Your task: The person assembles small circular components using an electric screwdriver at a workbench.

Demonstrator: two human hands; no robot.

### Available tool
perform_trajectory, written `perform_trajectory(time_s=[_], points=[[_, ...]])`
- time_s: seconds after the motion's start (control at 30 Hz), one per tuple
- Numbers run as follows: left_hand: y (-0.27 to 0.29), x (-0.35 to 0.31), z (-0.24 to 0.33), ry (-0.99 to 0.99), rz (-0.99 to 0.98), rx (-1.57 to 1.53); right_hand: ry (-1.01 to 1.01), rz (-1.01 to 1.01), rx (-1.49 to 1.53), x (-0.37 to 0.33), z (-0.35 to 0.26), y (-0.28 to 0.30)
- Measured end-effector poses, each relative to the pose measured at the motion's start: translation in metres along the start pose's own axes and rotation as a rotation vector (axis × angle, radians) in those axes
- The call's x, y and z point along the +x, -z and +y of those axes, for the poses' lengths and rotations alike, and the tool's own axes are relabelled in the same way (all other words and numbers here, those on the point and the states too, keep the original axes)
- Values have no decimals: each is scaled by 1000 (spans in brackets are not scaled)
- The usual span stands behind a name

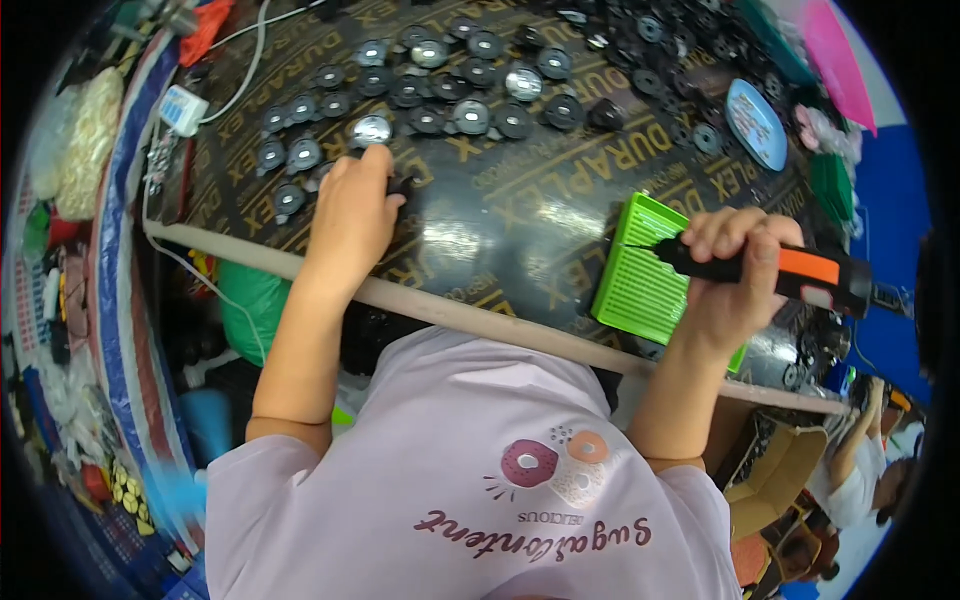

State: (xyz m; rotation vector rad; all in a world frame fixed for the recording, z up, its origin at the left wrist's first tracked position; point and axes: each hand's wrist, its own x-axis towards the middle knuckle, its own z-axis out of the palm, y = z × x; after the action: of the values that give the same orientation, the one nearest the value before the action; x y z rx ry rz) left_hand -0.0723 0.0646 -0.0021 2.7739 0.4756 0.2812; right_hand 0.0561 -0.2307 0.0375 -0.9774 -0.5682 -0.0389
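My right hand (738, 250) is wrapped round a black and orange electric screwdriver (800, 265). Its thin bit points left, over a bright green slotted tray (640, 275) on the table. At the left, my left hand (352, 205) is bent over the table among the round parts, its fingers curled. A small dark piece (402, 186) shows between its thumb and index finger; most of it is hidden by the hand. Just beyond the fingertips lies a round black part with a shiny silver disc (371, 130). Several similar round black parts (471, 117) lie in loose rows farther back.
A heap of black parts (650, 55) covers the far right of the dark printed table (480, 225). Near it are a light blue dish (757, 125) of small pieces and a pink basin (838, 65). A white box with a cable (183, 110) sits far left. Another person (860, 460) is at lower right.
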Motion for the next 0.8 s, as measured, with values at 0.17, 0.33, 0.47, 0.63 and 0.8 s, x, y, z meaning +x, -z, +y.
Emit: perform_trajectory(time_s=[0.17, 0.33, 0.47, 0.63, 0.8], points=[[-10, -8, 45, -246, 54, -459, -2, -27, 31, 0, 0, -15], [-51, -5, 99, 392, -691, -1411, -40, -29, 97, -1, 8, -28], [-71, -5, 109, 457, -742, -1554, -31, -47, 1, -6, 20, -31], [-76, -7, 107, 454, -771, -1580, -25, -44, -62, -10, 34, -36], [-75, -6, 106, 482, -755, -1597, -55, -22, -100, -9, 42, -42]])
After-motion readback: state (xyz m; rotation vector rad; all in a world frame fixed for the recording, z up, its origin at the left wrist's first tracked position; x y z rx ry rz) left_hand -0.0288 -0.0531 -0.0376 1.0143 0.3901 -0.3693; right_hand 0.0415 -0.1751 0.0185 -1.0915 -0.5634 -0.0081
